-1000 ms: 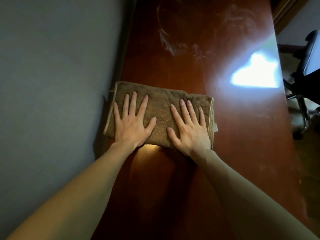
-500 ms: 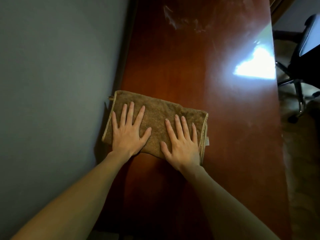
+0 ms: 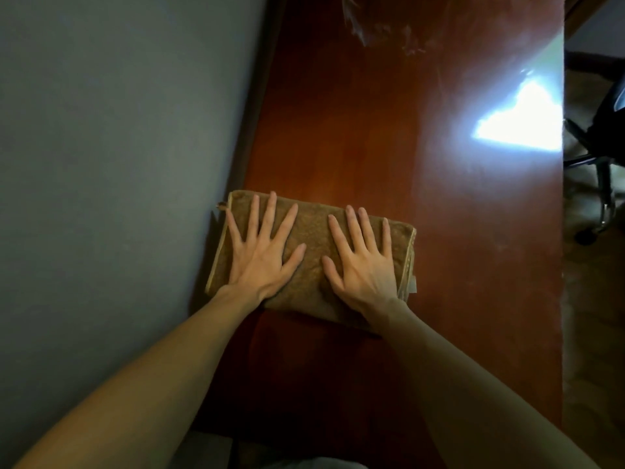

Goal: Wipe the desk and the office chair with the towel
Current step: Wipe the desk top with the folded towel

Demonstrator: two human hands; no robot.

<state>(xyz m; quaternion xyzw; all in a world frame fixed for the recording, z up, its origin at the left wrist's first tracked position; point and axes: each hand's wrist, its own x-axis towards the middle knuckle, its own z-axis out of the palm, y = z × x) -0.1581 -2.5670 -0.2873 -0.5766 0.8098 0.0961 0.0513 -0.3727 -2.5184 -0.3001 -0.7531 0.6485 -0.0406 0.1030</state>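
Reddish wooden desk (image 3: 372,137) — folded brown towel (image 3: 313,231) lies on it.

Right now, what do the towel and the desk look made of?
Towel: likely brown terry cloth, matte; nubby pile and stitched hem show. Desk: reddish wood or veneer, glossy finish; it mirrors a bright light patch.

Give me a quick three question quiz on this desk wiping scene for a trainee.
1. True or false: the left hand and the right hand lie flat on the towel.
2. On the desk, the towel lies nearest: A the wall; B the desk's right edge; C the desk's far end.
3. On which side of the desk stands the office chair?
Key: 1 true; 2 A; 3 the right.
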